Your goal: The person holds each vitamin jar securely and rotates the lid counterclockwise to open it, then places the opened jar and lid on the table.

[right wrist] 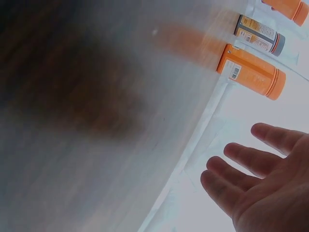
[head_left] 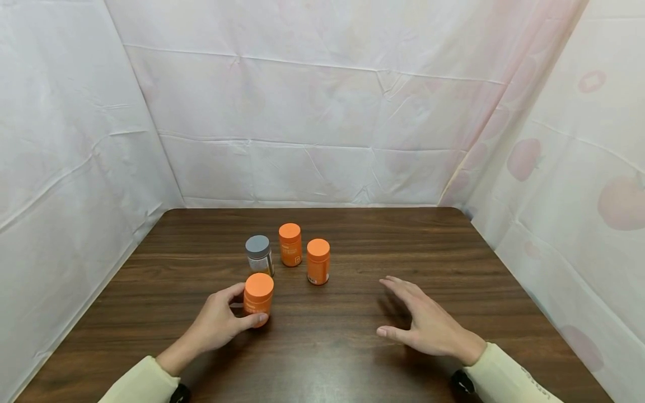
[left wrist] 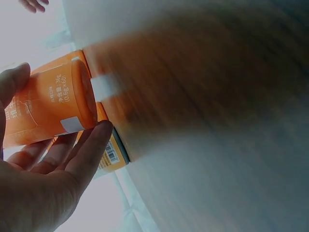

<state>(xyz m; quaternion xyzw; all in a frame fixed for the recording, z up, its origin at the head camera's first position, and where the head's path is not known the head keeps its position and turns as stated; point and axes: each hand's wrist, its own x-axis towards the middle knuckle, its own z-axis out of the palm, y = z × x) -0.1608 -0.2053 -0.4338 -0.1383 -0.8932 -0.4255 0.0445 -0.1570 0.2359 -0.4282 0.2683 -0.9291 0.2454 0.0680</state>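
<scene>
Between thumb and fingers, my left hand (head_left: 215,320) grips an orange bottle (head_left: 258,302) upright by its sides. In the left wrist view the held orange bottle (left wrist: 53,101) shows printed text and a white patch near its base, which looks slightly off the table. Just behind it stands a bottle with a grey lid (head_left: 258,248), its lower part partly hidden. Two more orange bottles stand near: a farther orange bottle (head_left: 290,246) and a right-hand orange bottle (head_left: 318,263). My right hand (head_left: 428,322) hovers over the table with fingers spread, holding nothing.
The dark wood-grain table (head_left: 353,347) has rounded far corners. Pale sheeting (head_left: 312,101) hangs behind it and along both sides, with fruit prints on the right. Watch-like black bands (head_left: 462,382) sit at both wrists, below light sleeves (head_left: 504,375).
</scene>
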